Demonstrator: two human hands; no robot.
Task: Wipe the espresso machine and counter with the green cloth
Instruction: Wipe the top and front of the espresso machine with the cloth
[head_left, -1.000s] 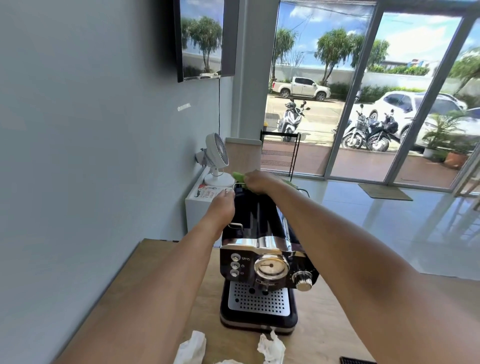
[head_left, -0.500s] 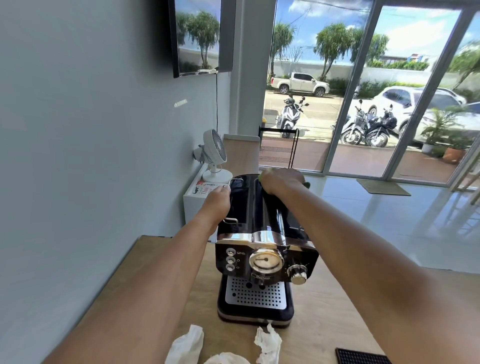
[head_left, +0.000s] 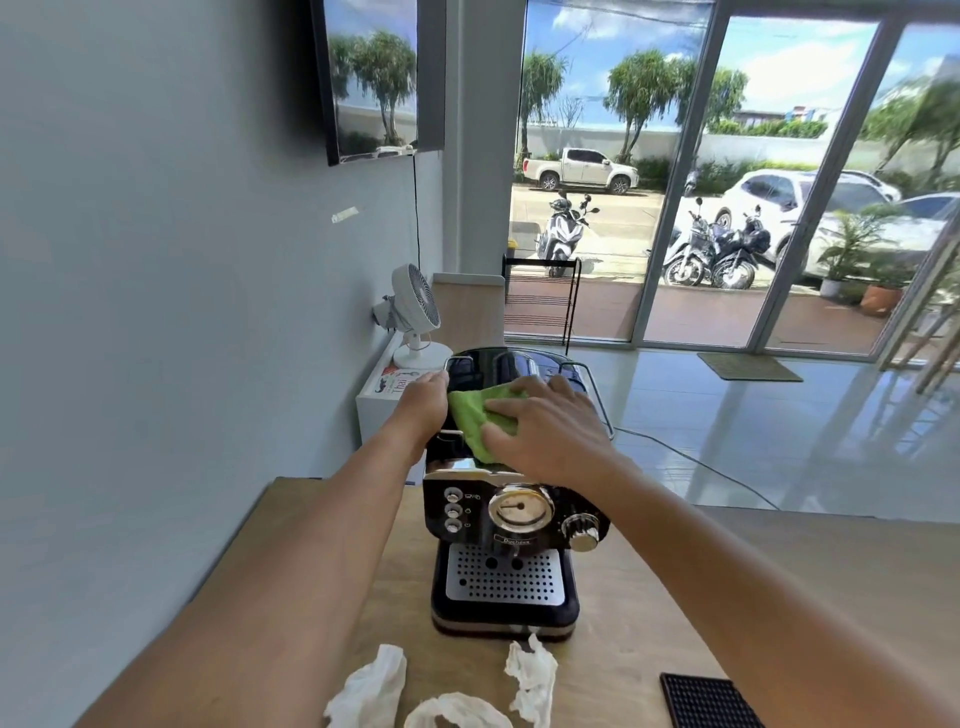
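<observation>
A black and chrome espresso machine (head_left: 511, 525) stands on the wooden counter (head_left: 779, 582), its gauge and knobs facing me. The green cloth (head_left: 475, 413) lies flat on the machine's top near the front edge. My right hand (head_left: 545, 428) presses down on the cloth with fingers spread over it. My left hand (head_left: 423, 402) grips the machine's upper left side beside the cloth. Part of the cloth is hidden under my right palm.
Crumpled white tissues (head_left: 371, 686) (head_left: 532, 675) lie on the counter in front of the machine. A black ribbed mat (head_left: 706, 699) sits at the front right. Behind stand a white fan (head_left: 415, 317) on a white cabinet (head_left: 376, 400); the wall runs along the left.
My right hand has pulled the cloth from the machine's far back edge forward across the top. The green cloth now shows. My left hand stays on the machine's left side.
</observation>
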